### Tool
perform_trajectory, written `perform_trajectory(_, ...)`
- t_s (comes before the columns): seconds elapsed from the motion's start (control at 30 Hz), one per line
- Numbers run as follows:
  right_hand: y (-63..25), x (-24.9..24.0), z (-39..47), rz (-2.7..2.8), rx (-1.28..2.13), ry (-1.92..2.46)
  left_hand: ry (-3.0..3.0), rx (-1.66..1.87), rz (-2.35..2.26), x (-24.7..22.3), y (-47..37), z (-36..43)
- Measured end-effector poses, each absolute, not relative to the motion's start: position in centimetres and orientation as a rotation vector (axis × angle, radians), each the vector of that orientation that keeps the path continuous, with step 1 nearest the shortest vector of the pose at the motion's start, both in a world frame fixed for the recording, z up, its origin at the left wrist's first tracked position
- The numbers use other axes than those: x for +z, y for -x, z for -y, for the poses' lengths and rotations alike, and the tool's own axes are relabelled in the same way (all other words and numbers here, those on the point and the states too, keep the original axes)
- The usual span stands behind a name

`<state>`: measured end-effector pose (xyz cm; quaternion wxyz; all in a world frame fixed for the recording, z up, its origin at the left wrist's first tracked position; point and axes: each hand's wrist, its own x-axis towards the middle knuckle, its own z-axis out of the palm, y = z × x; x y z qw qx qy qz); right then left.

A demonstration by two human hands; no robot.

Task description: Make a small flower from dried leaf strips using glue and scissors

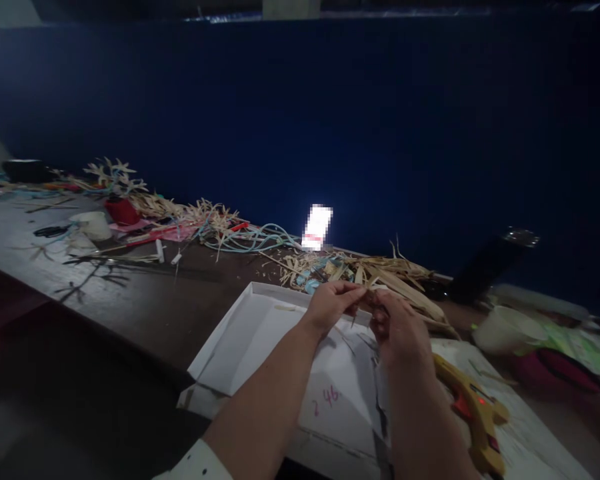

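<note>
My left hand (333, 305) and my right hand (397, 323) meet above a white cardboard box (225, 343), fingertips pinched close together. Between them is a small thin strip (369, 291), apparently dried plant material; the fingers hide most of it. Red handwritten figures mark the box, and a few thin scraps lie in it. Just beyond my hands, broad dried leaf strips (405, 293) are heaped at the back of the table. Beside my right forearm lies a yellow glue gun (475, 417) with a small red light, on a pale sheet.
A lit phone (317, 227) leans against the dark blue partition (300, 120). Leftward are pale blue cords (260, 238), a red thread cone (122, 211), a white cup (91, 225) and black-handled scissors (51, 231). A white tub (507, 330) and a magenta round item (557, 371) stand right.
</note>
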<state>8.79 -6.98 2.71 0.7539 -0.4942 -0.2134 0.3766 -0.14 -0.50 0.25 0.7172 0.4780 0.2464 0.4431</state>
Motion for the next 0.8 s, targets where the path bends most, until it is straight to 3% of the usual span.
perform_trajectory(0.8, -8.50, 1.79, 6.69, 0.435, 0.712, 1.153, -1.210, 1.031, -0.633, 1.16, 0.13, 1.18)
